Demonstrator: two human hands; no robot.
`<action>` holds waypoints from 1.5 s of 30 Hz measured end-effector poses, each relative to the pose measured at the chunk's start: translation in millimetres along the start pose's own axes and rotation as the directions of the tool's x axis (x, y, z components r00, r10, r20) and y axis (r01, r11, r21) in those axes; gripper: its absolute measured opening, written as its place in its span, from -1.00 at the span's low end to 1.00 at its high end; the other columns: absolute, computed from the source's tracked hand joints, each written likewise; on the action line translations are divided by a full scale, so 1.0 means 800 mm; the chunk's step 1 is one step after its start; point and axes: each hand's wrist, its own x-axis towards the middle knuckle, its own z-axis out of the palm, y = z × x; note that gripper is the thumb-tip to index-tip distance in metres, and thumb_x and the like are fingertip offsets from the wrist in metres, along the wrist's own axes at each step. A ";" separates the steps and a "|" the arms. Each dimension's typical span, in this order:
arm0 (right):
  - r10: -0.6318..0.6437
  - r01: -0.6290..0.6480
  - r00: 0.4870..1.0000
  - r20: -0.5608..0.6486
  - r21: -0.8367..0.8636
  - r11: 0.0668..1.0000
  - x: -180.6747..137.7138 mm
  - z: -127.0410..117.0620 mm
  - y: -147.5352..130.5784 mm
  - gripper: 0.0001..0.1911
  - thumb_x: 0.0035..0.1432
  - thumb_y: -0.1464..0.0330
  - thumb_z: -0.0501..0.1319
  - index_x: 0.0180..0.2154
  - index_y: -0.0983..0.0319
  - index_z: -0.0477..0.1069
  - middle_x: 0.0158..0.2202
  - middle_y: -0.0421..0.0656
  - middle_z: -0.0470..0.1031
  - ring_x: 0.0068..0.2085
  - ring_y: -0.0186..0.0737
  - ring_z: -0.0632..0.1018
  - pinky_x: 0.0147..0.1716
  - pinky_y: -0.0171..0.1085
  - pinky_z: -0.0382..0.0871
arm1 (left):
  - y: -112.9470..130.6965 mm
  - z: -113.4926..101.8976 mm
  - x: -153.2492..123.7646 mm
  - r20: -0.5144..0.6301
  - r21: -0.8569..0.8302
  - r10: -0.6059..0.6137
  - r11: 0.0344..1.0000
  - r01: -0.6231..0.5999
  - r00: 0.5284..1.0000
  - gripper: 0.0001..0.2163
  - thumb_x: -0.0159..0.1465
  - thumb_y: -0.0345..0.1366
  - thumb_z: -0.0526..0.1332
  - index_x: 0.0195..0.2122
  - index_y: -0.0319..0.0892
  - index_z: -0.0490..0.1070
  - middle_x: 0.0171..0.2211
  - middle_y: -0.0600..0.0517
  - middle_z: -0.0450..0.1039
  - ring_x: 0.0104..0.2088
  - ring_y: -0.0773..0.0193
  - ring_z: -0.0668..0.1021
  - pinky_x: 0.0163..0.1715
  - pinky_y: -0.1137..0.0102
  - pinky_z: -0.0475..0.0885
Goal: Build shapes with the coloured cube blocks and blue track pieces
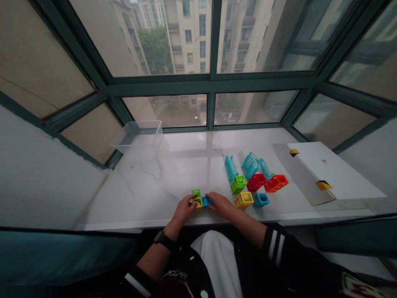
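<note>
Near the front edge of the white marble sill, my left hand [185, 208] grips a yellow block [197, 202] between thumb and fingers. A green block [196, 192] sits directly behind the yellow one, touching it. My right hand [219, 204] is closed on a blue block [205, 201], which is up against the yellow block's right side. Fingers partly cover all three blocks, so whether they are locked together cannot be made out.
Right of my hands are a yellow block [244, 200], blue block [261, 200], green block [238, 184], two red blocks [256, 182] and several clear blue track-like pieces [250, 164]. A clear plastic bin [138, 134] stands back left; a white box [335, 171] lies right. Windows [214, 87] close off the back.
</note>
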 end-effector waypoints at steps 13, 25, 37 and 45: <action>0.107 -0.118 0.974 -0.201 -0.048 0.992 -0.013 -0.018 -0.016 -0.57 0.25 0.42 0.33 0.13 0.20 0.35 0.10 0.02 0.46 0.10 -0.03 0.54 0.10 -0.11 0.44 | 0.009 -0.002 0.001 0.029 0.059 0.013 0.998 -0.015 0.999 -0.61 0.26 -0.23 0.25 0.10 -0.16 0.54 -0.10 -0.06 0.64 -0.36 0.23 0.60 -0.16 0.26 0.57; -0.014 0.143 0.902 -0.432 0.266 0.953 -0.026 -0.037 -0.040 -0.56 0.29 0.33 0.32 0.16 0.14 0.30 0.06 -0.03 0.44 -0.13 -0.16 0.59 -0.07 -0.08 0.59 | 0.053 -0.025 -0.013 -0.117 0.001 0.218 0.976 -0.219 0.969 -0.69 0.41 -0.10 0.19 0.09 -0.07 0.51 0.07 -0.13 0.45 0.03 0.09 0.57 -0.05 0.21 0.59; 0.008 0.226 0.886 -0.463 0.447 0.866 -0.038 -0.042 -0.049 -0.56 0.29 0.25 0.32 0.16 0.14 0.35 -0.02 -0.07 0.52 -0.15 -0.15 0.61 -0.09 -0.11 0.57 | 0.094 -0.010 -0.022 0.085 -0.577 0.097 0.816 -0.030 0.992 -0.47 0.35 0.10 0.26 0.21 -0.13 0.35 0.17 -0.16 0.52 0.16 0.00 0.57 0.18 0.10 0.50; -0.115 0.316 0.897 -0.428 0.436 0.842 -0.043 -0.044 -0.051 -0.46 0.34 0.30 0.26 0.30 0.09 0.27 0.23 0.01 0.44 0.07 -0.09 0.57 0.06 -0.04 0.53 | 0.093 -0.009 -0.022 0.158 -0.726 0.068 0.684 0.069 0.985 -0.40 0.30 0.03 0.36 0.27 -0.12 0.31 0.18 -0.19 0.51 0.16 -0.03 0.58 0.16 0.08 0.52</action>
